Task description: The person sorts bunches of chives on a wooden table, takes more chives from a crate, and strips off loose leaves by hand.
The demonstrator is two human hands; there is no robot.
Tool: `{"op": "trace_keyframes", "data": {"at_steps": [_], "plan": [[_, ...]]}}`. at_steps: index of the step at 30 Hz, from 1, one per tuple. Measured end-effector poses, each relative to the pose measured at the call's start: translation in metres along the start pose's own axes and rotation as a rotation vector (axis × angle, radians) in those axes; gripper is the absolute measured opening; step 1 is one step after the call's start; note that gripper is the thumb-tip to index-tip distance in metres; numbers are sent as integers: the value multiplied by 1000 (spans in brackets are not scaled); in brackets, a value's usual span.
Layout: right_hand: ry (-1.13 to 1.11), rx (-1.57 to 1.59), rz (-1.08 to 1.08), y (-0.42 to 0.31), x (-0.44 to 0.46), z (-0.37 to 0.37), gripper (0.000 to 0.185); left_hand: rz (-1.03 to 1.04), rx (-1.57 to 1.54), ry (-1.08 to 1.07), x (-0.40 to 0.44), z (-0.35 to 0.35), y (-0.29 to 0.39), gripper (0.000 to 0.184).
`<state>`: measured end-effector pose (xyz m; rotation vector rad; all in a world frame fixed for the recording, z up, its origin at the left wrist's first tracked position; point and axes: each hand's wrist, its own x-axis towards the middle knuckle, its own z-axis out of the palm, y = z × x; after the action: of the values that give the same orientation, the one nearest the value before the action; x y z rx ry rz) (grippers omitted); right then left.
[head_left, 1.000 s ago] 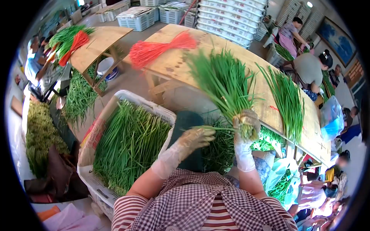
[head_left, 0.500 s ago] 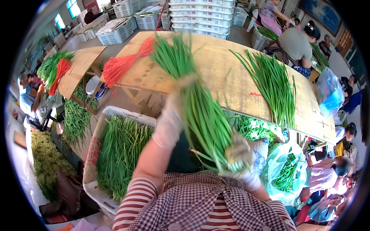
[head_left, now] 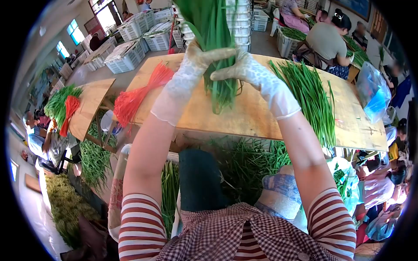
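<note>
My left hand (head_left: pixel 197 63) and my right hand (head_left: pixel 247 71), both in whitish gloves with soiled fingers, are wrapped round a bunch of green Chinese chives (head_left: pixel 211 28). The bunch stands upright over the wooden table (head_left: pixel 170 108), its lower ends hanging below my fingers near the tabletop; whether they touch it I cannot tell. Its top runs out of view. On the table to the right lies a loose pile of chives (head_left: pixel 307 102). To the left is a bundle of red ties (head_left: pixel 139 95).
A white crate with chives (head_left: pixel 170 185) stands low left, partly hidden by my arm. More greens (head_left: pixel 248 167) lie under the table. A blue-and-white sack (head_left: pixel 281 195) and a plastic bag (head_left: pixel 344 176) are low right. Stacked white crates (head_left: pixel 241 26) and several people are beyond.
The chive bunch has gone from slanting across my front to upright, farther forward over the table. My right hand has moved up from the bunch's lower end to join my left.
</note>
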<state>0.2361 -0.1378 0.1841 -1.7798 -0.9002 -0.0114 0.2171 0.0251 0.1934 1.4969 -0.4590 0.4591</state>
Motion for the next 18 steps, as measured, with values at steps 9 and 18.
{"op": "trace_keyframes", "data": {"at_steps": [9,18], "plan": [[264,-327,-215,-3,30,17,114,50,0,330,26,30,33,45],[236,212,-11,-36,1,23,50,99,-295,-146,-11,-11,60,44]]}}
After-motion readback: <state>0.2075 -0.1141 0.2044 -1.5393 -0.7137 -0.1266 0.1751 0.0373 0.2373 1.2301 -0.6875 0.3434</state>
